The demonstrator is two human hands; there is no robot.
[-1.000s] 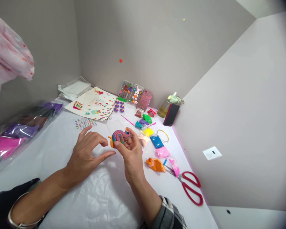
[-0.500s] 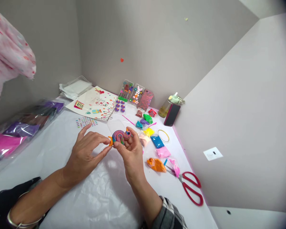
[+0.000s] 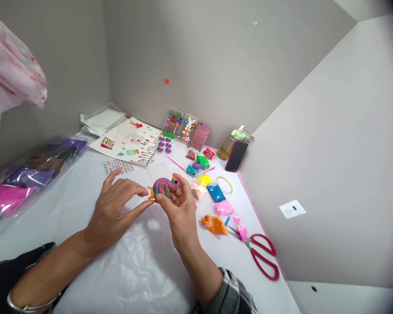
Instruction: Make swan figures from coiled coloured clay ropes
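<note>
A swirled multicoloured clay figure [image 3: 163,186], shaped like a curled body with a small head, is held above the table by my right hand [image 3: 180,209], thumb in front and fingers behind. At the figure's left end sits an orange forked clay piece [image 3: 151,192]. My left hand [image 3: 116,205] is beside that piece, its thumb tip at the lower edge and its index finger bent a little above, with a gap between the two. The other left fingers are spread. Whatever lies behind the figure is hidden by my right fingers.
Right of my hands lie clay packets, such as orange [image 3: 215,225] and blue [image 3: 216,193], and red-handled scissors [image 3: 249,242]. Behind are a phone [image 3: 236,156], a bottle [image 3: 225,147], decorated cases [image 3: 188,128], a decorated sheet [image 3: 124,139] and a gem sheet [image 3: 118,166]. Bagged clay [image 3: 29,174] is at left.
My left index finger has lifted off the orange piece, opening a gap from the thumb. My right hand still holds the figure in nearly the same place.
</note>
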